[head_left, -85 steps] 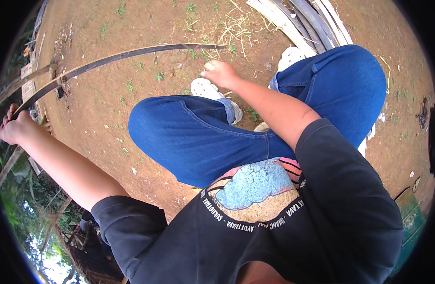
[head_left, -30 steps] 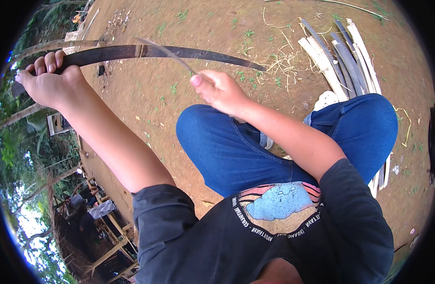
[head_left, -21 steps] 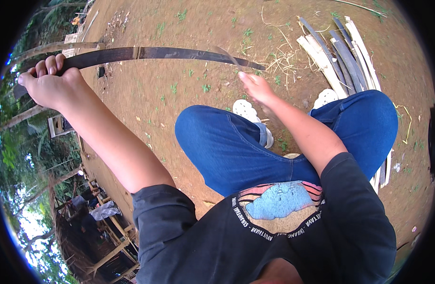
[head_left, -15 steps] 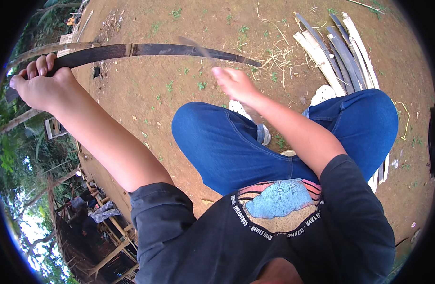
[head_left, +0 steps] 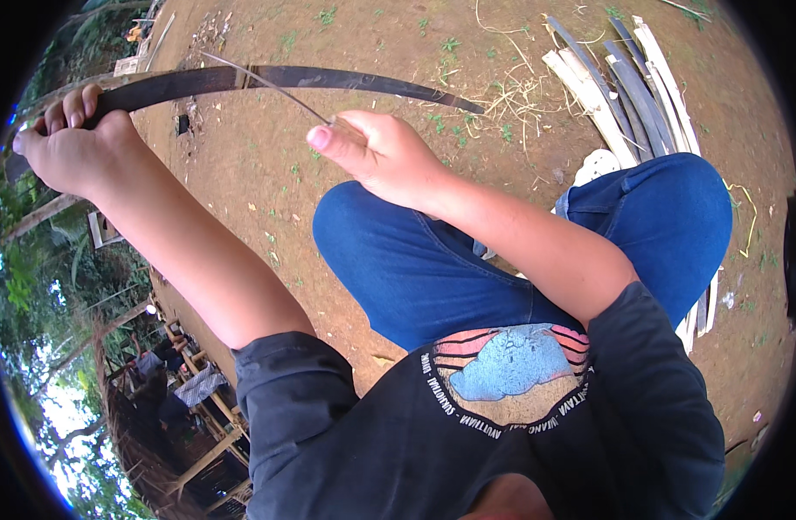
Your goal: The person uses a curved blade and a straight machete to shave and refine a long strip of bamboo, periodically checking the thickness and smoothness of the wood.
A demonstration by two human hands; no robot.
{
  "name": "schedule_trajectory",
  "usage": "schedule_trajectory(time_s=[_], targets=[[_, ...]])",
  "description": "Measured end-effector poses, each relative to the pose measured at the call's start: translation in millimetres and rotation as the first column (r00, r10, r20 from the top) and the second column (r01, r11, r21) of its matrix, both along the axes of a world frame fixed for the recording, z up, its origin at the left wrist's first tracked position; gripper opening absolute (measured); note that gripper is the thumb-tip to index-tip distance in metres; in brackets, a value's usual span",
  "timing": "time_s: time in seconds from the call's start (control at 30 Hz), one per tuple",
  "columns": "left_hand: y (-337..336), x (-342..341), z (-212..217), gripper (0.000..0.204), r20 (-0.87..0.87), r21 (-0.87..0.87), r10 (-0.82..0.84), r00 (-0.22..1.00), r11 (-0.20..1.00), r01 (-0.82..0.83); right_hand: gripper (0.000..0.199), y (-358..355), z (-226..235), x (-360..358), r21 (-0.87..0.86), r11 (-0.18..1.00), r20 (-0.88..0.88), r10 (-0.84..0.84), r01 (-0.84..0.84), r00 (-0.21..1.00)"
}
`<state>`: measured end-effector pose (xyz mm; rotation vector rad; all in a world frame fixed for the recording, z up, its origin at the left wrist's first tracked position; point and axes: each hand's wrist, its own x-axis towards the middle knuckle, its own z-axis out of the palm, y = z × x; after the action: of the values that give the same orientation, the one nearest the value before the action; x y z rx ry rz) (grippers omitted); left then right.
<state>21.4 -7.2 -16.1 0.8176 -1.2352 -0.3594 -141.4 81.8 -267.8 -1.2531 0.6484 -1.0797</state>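
A long dark bamboo strip with a pale node line lies crosswise in the air in front of me, its thin end to the right. At the far left my left hand is closed around its thick end. My right hand grips a knife by its handle, mostly hidden in the fingers. Seen nearly edge-on, the thin blade points up and left and overlaps the strip near the node; whether it touches cannot be told.
More split bamboo strips, dark and pale, lie on the brown ground at the upper right. Pale shavings are scattered beside them. My bent knees in jeans are below the hands. A thatched shelter stands at lower left.
My right hand has moved left and slightly up along the strip with the knife, whose blade was blurred before. The strip has tilted slightly upward; my left hand keeps its hold.
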Motion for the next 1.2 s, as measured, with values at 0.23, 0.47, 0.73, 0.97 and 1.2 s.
schedule_trajectory(time_s=[0.23, 0.47, 0.73, 0.97, 1.2], targets=[[3.8, -14.7, -0.1, 0.033, 0.007, -0.023, -0.007, 1.000, 1.000, 0.007, 0.072, -5.6, -14.8, 1.9, -0.083, 0.990, 0.010, -0.115, 0.115, 0.993], [-1.0, 2.9, -3.3, 0.030, -0.021, -0.043, -0.029, 0.999, 0.999, 0.028, 0.064, -8.7, -19.1, -3.1, 0.109, 0.992, -0.003, 0.056, -0.055, 0.998], [-7.0, 1.2, -2.6, 0.022, -0.036, -0.007, 0.005, 0.999, 1.000, -0.006, 0.063, -5.9, -30.9, 7.6, 0.121, 0.992, 0.039, -0.053, 0.048, 0.998], [-11.9, 24.3, 1.0, 0.023, -0.063, -0.014, -0.097, 0.993, 0.995, 0.097, 0.062, -14.0, -22.4, 2.4, 0.131, 0.988, 0.040, 0.082, -0.087, 0.996], [-16.1, 8.0, 0.7, 0.024, -0.053, -0.027, -0.012, 0.999, 1.000, 0.010, 0.063, -7.1, -59.7, 16.1, 0.259, 0.964, 0.097, -0.077, 0.049, 0.992]])
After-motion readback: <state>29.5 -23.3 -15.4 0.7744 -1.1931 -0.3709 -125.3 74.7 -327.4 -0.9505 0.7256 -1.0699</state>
